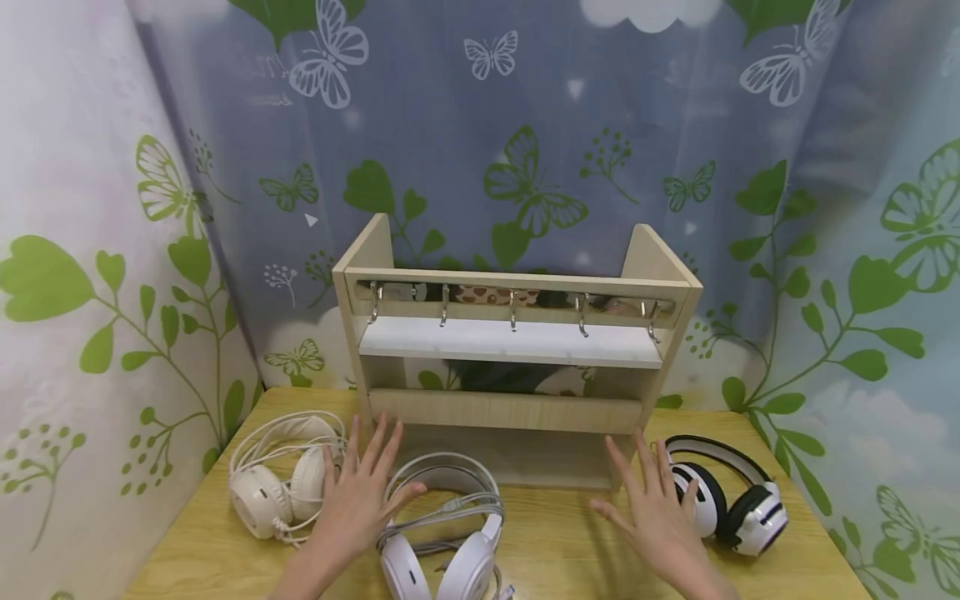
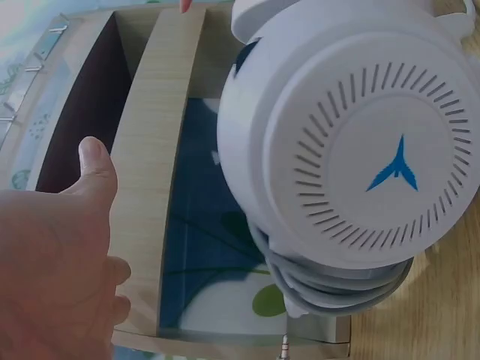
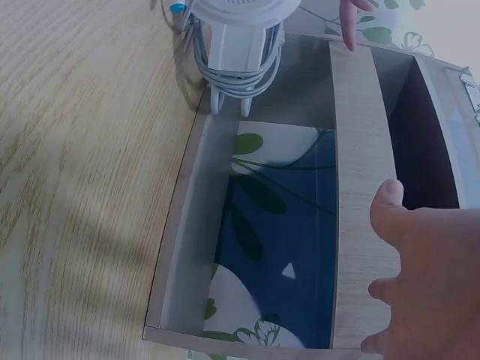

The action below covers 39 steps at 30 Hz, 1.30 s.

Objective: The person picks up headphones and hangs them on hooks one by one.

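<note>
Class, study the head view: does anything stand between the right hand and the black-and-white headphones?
Nothing visible does. The right hand is just left of the black-and-white headphones, its little finger overlapping them in the picture; whether they touch, the view does not settle.

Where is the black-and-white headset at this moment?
In the head view, the black-and-white headset lies on the table at the right, near the right end of the rack and beside the right grip.

Grey-cabled headset [image 1: 467, 571] cut off at head view's bottom edge; cream headset [image 1: 258, 500] partly behind left hand [image 1: 356, 500].
</note>
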Tool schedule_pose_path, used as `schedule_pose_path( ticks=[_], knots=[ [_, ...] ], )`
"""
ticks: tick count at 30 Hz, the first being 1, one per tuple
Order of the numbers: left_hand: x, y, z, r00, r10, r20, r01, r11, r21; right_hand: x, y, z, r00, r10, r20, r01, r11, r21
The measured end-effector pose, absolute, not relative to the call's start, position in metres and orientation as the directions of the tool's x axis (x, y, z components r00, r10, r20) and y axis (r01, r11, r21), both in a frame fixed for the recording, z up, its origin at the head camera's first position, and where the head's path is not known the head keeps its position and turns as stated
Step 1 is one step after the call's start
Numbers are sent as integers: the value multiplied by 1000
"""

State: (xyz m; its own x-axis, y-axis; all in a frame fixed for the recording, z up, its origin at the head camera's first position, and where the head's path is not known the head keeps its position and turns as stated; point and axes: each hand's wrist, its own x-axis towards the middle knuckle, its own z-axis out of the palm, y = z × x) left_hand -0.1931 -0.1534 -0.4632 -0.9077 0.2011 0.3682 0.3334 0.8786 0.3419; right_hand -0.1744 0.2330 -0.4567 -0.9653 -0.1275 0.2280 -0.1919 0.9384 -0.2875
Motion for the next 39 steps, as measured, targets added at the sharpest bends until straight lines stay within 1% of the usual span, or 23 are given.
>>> schedule_pose_path(
  ticks=[5, 10, 17, 20, 23, 31, 36, 39],
  knots=[
    [-191, -156, -452, -920, 209, 332, 336, 858, 388, -174, 237, -451, -963, -137, 234, -212, 916, -339],
    [-191, -162, -447, -900, 241, 363, 388, 822, 416, -172, 242, -443, -964, -143, 226, -230, 874, -428],
    [-196, -169, -444, -824, 262, 503, 506, 740, 443, -171, 251, -432, -967, -132, 216, -232, 805, -546],
    [-196, -171, -439, -810, 245, 534, 528, 699, 481, -171, 254, -428, -963, -127, 236, -242, 790, -563],
    [-197, -174, -435, -787, 224, 574, 548, 682, 484, -170, 256, -425, -960, -110, 257, -242, 787, -567],
    [-199, -182, -419, -696, 160, 700, 589, 686, 428, -175, 266, -426, -949, -40, 313, -242, 728, -642],
    [-203, -185, -402, -631, 161, 759, 641, 659, 393, -178, 274, -425, -937, -15, 349, -257, 706, -660],
    [-205, -188, -393, -601, 161, 783, 659, 654, 372, -178, 278, -424, -939, -8, 344, -251, 701, -668]
  ],
)
